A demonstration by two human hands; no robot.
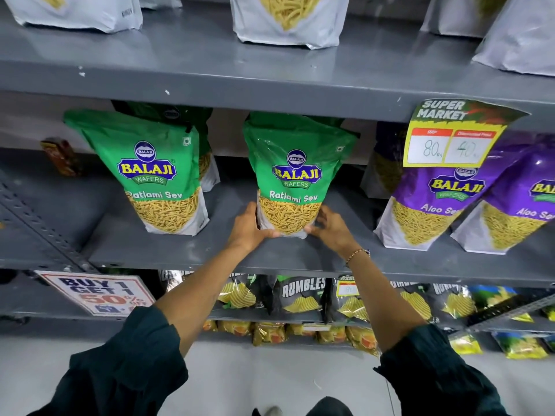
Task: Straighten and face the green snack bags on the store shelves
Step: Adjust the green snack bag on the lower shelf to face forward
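Head view: a green snack bag [295,175] stands upright on the middle shelf [210,253], label forward, near a second green bag [153,172]. The left hand [250,226] grips its lower left corner, fingers [253,209] curled round the edge. The right hand [332,228] touches its lower right side with spread, blurred fingers.

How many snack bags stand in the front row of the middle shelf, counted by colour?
Green: 2, the left green bag and the centre green bag, which the left hand grips at its base.
Purple: 2, the inner purple bag and the far-right purple bag.
Total: 4
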